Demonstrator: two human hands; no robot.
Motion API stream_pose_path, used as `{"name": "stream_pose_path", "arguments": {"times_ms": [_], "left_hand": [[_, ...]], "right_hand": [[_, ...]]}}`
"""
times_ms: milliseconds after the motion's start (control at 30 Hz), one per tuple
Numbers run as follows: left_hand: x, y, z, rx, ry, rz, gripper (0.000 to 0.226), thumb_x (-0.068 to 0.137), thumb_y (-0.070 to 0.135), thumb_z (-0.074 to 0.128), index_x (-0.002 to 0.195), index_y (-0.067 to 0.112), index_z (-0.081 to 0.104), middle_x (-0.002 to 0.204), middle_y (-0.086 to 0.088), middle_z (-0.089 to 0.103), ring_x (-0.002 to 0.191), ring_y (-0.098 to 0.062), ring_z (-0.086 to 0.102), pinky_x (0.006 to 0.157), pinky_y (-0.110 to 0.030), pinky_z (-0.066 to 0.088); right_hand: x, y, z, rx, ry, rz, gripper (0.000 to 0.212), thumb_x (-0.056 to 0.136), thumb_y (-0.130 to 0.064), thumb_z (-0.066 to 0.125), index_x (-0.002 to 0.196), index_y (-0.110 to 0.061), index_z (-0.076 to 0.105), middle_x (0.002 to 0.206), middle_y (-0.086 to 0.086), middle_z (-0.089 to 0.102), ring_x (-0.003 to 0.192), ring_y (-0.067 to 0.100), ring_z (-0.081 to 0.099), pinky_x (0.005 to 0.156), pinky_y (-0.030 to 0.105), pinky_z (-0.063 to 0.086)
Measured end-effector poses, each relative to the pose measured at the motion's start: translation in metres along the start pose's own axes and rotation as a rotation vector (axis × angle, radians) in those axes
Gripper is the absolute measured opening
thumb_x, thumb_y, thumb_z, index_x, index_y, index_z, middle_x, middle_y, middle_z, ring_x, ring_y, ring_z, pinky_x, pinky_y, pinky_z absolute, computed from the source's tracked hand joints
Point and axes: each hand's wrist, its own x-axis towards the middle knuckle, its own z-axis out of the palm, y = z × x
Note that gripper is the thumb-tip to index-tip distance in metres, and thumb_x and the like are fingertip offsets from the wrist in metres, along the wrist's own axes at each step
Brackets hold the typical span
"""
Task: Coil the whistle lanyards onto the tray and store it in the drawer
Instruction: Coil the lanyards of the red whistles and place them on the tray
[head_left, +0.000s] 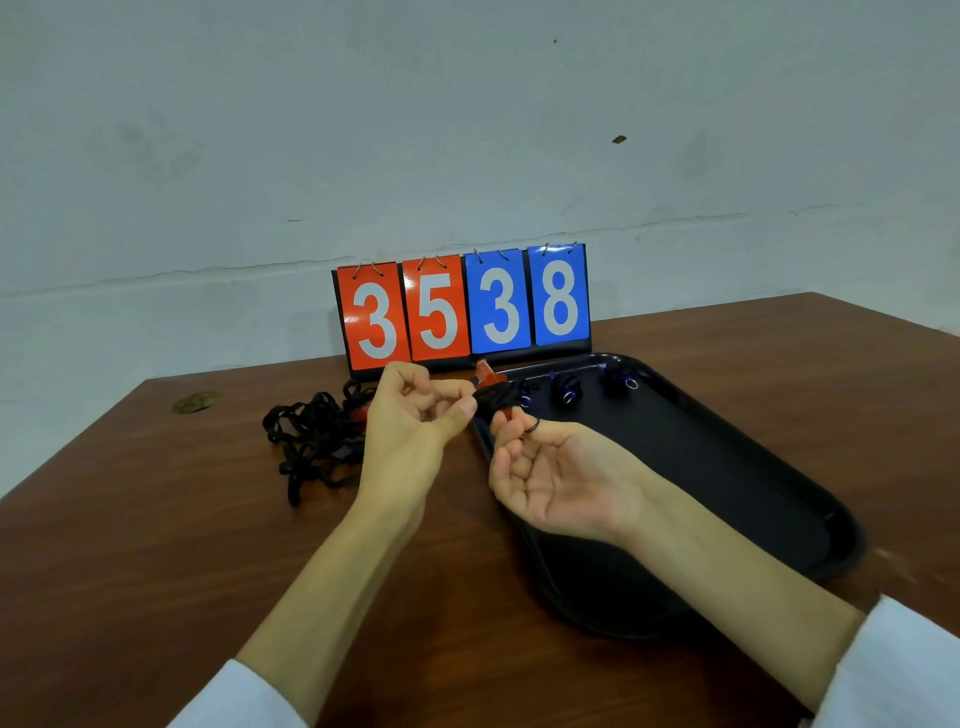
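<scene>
- A black tray (727, 467) lies on a brown wooden table (156, 545); every place below is given from this tray.
- Above the tray's far left corner, both hands meet on a red whistle (487, 375) wrapped in its black cord.
- The left hand (410, 415), just left of the tray, is curled, its thumb and fingers pinching the cord at the bundle.
- The right hand (556, 478), over the tray's left rim, is palm up with fingers bent, fingertips pinching the underside of the bundle; a loop of cord sits around one finger.
- Inside the tray, along its far edge, three coiled bundles with blue whistles lie in a row: one (524, 397) beside the held whistle, a second (567, 391), a third (621, 378).
- Left of the tray, on the table, lies a tangled heap of black lanyards (311, 441); something red shows in it.
- Behind the tray, against the pale wall (467, 130), stands a flip scoreboard (462, 306) showing 35 in red and 38 in blue.
- White sleeves (898, 670) show at the bottom edge.
</scene>
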Motion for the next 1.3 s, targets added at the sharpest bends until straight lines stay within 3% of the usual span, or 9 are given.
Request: {"name": "stream_pose_path", "arguments": {"times_ms": [100, 167, 333, 433, 533, 800, 933, 1167, 1300], "left_hand": [[0.003, 0.000, -0.004, -0.082, -0.169, -0.052, 0.030, 0.085, -0.014, 0.048, 0.078, 0.013, 0.039, 0.069, 0.002, 0.065, 0.070, -0.009, 0.060, 0.075, -0.027, 0.045], [-0.001, 0.000, 0.004, 0.075, -0.231, -0.008, 0.023, 0.085, -0.012, 0.050, 0.082, 0.011, 0.045, 0.072, 0.002, 0.065, 0.075, -0.011, 0.062, 0.078, -0.023, 0.048], [-0.004, 0.003, 0.008, -0.074, -0.069, 0.029, 0.021, 0.085, -0.014, 0.050, 0.082, 0.007, 0.054, 0.078, -0.004, 0.066, 0.078, -0.015, 0.066, 0.073, -0.021, 0.053], [-0.003, 0.002, 0.006, -0.318, -0.017, -0.095, 0.022, 0.085, -0.015, 0.048, 0.088, 0.004, 0.057, 0.085, -0.010, 0.065, 0.084, -0.023, 0.068, 0.077, -0.031, 0.057], [-0.001, -0.001, 0.007, -0.507, -0.003, -0.306, 0.021, 0.085, -0.010, 0.051, 0.100, 0.001, 0.061, 0.095, -0.013, 0.064, 0.086, -0.022, 0.068, 0.072, -0.029, 0.058], [0.003, -0.004, 0.002, -0.401, -0.218, -0.499, 0.035, 0.082, -0.012, 0.054, 0.116, -0.001, 0.058, 0.106, -0.017, 0.069, 0.093, -0.021, 0.070, 0.077, -0.026, 0.058], [0.000, -0.002, 0.003, -0.273, -0.210, -0.425, 0.032, 0.082, -0.013, 0.056, 0.111, 0.000, 0.059, 0.095, -0.014, 0.069, 0.082, -0.018, 0.071, 0.070, -0.026, 0.058], [0.001, -0.003, 0.004, 0.173, 0.022, -0.123, 0.019, 0.080, -0.011, 0.059, 0.085, 0.007, 0.066, 0.082, -0.006, 0.068, 0.070, -0.006, 0.067, 0.063, -0.014, 0.052], [-0.002, -0.002, 0.009, 0.109, 0.121, -0.045, 0.017, 0.082, -0.008, 0.059, 0.086, 0.007, 0.067, 0.080, -0.001, 0.067, 0.065, -0.002, 0.066, 0.063, -0.013, 0.052]], "right_hand": [[-0.001, -0.003, 0.000, 0.047, 0.000, -0.035, 0.013, 0.084, -0.011, 0.059, 0.083, -0.002, 0.068, 0.065, -0.002, 0.062, 0.058, 0.009, 0.057, 0.059, 0.025, 0.054], [0.000, -0.005, 0.000, 0.021, 0.021, -0.093, 0.012, 0.082, -0.011, 0.059, 0.082, -0.003, 0.068, 0.065, -0.002, 0.062, 0.056, 0.009, 0.058, 0.058, 0.025, 0.055], [-0.001, -0.003, 0.003, 0.005, -0.010, -0.110, 0.014, 0.082, -0.012, 0.059, 0.080, -0.003, 0.069, 0.064, -0.003, 0.062, 0.057, 0.008, 0.057, 0.058, 0.025, 0.056], [-0.002, -0.003, 0.003, 0.019, -0.023, -0.103, 0.014, 0.082, -0.013, 0.060, 0.080, -0.003, 0.069, 0.064, -0.003, 0.062, 0.058, 0.008, 0.057, 0.058, 0.025, 0.055], [-0.004, -0.003, 0.002, 0.031, -0.032, -0.093, 0.015, 0.082, -0.013, 0.059, 0.080, -0.002, 0.069, 0.063, -0.003, 0.061, 0.058, 0.008, 0.057, 0.059, 0.025, 0.055], [-0.002, -0.002, -0.001, -0.039, -0.023, -0.036, 0.013, 0.080, -0.014, 0.061, 0.079, -0.003, 0.069, 0.063, -0.003, 0.061, 0.056, 0.008, 0.056, 0.057, 0.025, 0.054], [-0.001, -0.001, -0.001, -0.078, 0.009, -0.033, 0.013, 0.079, -0.014, 0.062, 0.078, -0.003, 0.070, 0.063, -0.004, 0.060, 0.057, 0.007, 0.054, 0.056, 0.024, 0.054], [-0.001, -0.002, 0.001, -0.105, 0.051, -0.108, 0.014, 0.079, -0.015, 0.064, 0.074, -0.004, 0.070, 0.062, -0.003, 0.058, 0.059, 0.007, 0.051, 0.056, 0.023, 0.053], [0.000, 0.000, 0.002, -0.155, 0.091, -0.128, 0.015, 0.078, -0.016, 0.064, 0.071, -0.004, 0.071, 0.062, -0.003, 0.058, 0.061, 0.007, 0.051, 0.057, 0.022, 0.054]]}}
